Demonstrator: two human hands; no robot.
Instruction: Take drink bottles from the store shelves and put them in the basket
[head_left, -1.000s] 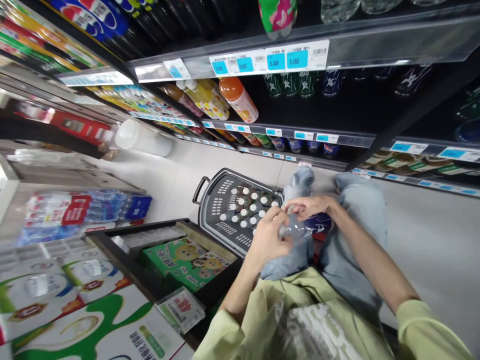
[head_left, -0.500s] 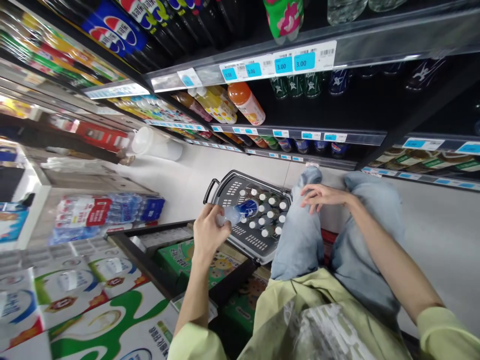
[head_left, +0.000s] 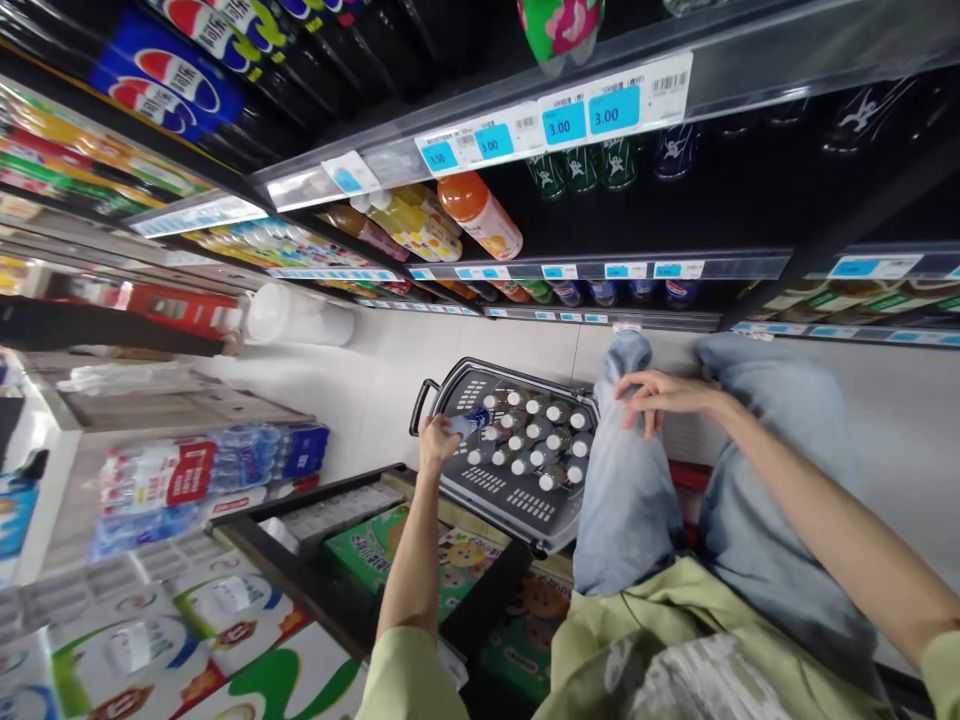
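Note:
My left hand (head_left: pixel 438 441) is closed around one end of a clear bottle with a blue label (head_left: pixel 472 421), tilted over the left part of a dark grey shopping basket (head_left: pixel 480 485). Inside the basket, several white-capped bottles (head_left: pixel 536 432) stand upright in a group, right beside the held bottle. My right hand (head_left: pixel 654 393) holds nothing; its fingers hang loosely apart by my knee, to the right of the basket.
Drink shelves (head_left: pixel 720 262) with price tags run along the far side, holding an orange-capped bottle (head_left: pixel 480 215) and cola bottles (head_left: pixel 165 85). A white bucket (head_left: pixel 300 315) stands on the floor. Green boxes (head_left: pixel 367 555) and water packs (head_left: pixel 217 465) lie to the left.
My left hand has lowered the blue-labelled bottle further into the basket, toward the other bottles. My right hand stays by the knee. The view has shifted slightly.

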